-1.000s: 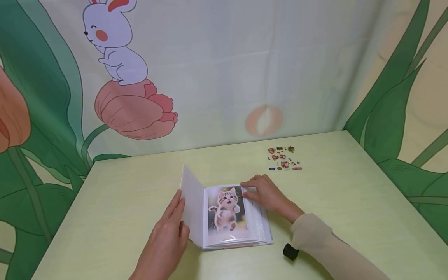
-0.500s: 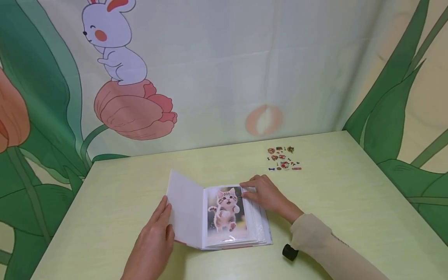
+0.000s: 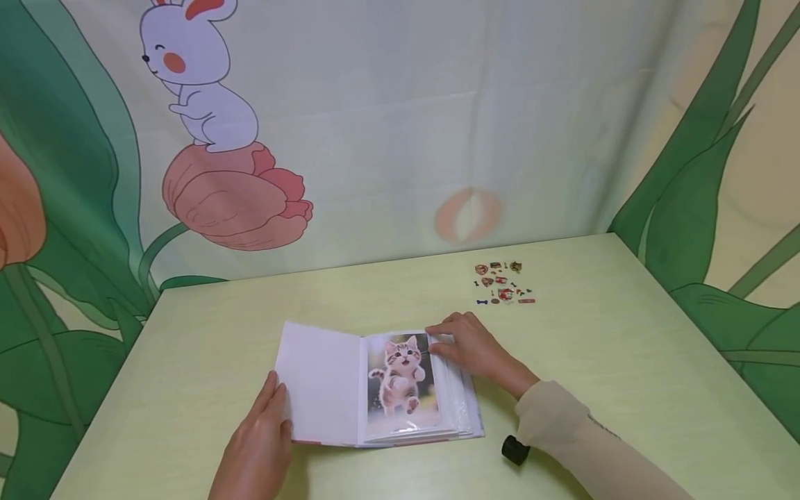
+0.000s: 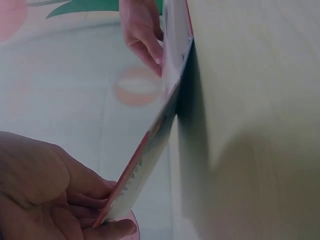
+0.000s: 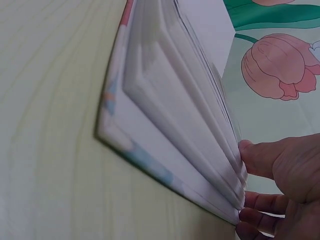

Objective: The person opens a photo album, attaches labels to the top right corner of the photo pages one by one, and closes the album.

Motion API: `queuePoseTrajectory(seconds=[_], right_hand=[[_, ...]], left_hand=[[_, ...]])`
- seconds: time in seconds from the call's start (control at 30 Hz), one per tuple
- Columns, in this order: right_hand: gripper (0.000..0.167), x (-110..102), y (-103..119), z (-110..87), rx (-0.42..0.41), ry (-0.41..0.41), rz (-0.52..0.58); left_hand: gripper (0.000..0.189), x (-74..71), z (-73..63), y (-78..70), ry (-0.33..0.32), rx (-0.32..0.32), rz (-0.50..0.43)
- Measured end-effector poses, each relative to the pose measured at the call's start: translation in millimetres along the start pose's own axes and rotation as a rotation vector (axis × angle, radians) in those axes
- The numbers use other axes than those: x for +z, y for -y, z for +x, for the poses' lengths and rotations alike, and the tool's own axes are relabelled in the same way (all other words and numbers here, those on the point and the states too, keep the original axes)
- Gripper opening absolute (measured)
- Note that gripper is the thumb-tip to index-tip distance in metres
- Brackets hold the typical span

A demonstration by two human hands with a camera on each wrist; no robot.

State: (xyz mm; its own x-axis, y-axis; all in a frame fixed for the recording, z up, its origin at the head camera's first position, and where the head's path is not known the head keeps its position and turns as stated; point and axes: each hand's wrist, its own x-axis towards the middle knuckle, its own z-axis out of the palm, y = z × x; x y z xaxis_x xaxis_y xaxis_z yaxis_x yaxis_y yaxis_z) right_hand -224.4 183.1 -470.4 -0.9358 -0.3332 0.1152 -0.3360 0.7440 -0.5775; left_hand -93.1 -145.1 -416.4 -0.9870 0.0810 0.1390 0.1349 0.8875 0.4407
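Note:
A small photo album [image 3: 400,439] lies open on the table, a kitten photo [image 3: 403,382] showing in its first sleeve. My left hand [image 3: 253,441] pinches the outer edge of the white-lined front cover [image 3: 319,382]. In the left wrist view that cover slants up off the table, with the thumb on one face and fingers on the other. At the album's upper right, my right hand [image 3: 475,351] grips the edge of the page stack [image 5: 175,95]. The right wrist view has its thumb on the upper pages and its fingers along the far edge lower down.
A clear sheet of small colourful stickers [image 3: 504,283] lies beyond the right hand. A black cylindrical object [image 3: 515,450] is beside the right sleeve [image 3: 562,423]. A printed curtain [image 3: 375,139] hangs behind the table [image 3: 625,347].
My left hand has swung the front cover leftward and down, so it lies much flatter. The right hand has kept its place on the album's edge.

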Motion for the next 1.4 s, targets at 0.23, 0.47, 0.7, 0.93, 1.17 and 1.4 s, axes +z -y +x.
queuePoseTrajectory(seconds=[0.23,0.47,0.7,0.93,1.17,1.4], right_hand=[[0.037,0,0,-0.2,0.021,0.013,-0.004],[0.036,-1,-1,0.6,0.004,0.011,-0.005],[0.037,-2,-1,0.0,0.008,0.015,-0.004],[0.036,-2,-2,1.2,-0.02,0.01,-0.024],[0.036,-1,-1,0.3,-0.011,0.004,-0.018],[0.036,1,-2,-1.2,0.002,-0.003,-0.007]], left_hand=[[0.051,9.8,2.2,8.2,0.005,-0.01,0.025],[0.057,18.8,7.6,10.6,0.175,-0.099,0.055],[0.058,25.0,8.4,13.7,0.236,-0.12,0.069],[0.056,31.2,9.8,16.3,0.289,-0.151,0.079],[0.052,37.5,14.8,16.5,0.328,-0.183,0.15],[0.05,40.0,18.7,15.4,0.371,-0.199,0.194]])
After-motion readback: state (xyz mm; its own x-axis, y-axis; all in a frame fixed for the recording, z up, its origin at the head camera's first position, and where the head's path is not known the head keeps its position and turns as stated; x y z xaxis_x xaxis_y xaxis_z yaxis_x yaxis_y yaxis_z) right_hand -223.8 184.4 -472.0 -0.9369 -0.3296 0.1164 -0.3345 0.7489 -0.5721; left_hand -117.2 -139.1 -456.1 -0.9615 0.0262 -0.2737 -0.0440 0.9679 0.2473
